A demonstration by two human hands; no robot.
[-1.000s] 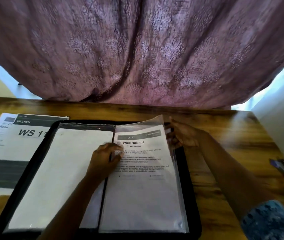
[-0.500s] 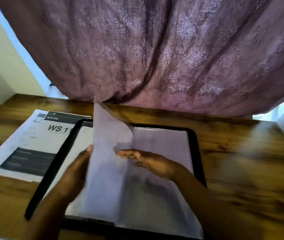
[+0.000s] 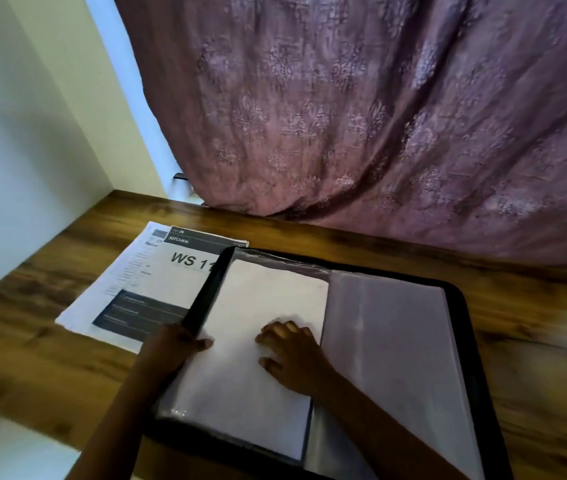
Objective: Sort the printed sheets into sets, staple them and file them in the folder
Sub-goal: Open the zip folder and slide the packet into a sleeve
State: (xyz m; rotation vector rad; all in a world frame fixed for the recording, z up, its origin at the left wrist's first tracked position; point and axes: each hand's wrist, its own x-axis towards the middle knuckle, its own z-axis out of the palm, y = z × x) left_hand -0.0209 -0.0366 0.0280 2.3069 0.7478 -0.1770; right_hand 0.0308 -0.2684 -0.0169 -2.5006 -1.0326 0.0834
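I see the left hand [image 3: 174,348] at the left edge of the open black folder [image 3: 465,306], with its thumb on the left page. Its fingers are hidden, so I cannot tell whether it grips. The right hand [image 3: 292,355] lies flat on that page, fingers straight and spread, holding nothing. The page is a filled sleeve [image 3: 264,296] showing a white sheet. Farther left, the printed sheets [image 3: 157,282] lie on the wooden table [image 3: 33,341], partly under the folder. A purple curtain [image 3: 344,116] hangs beyond.
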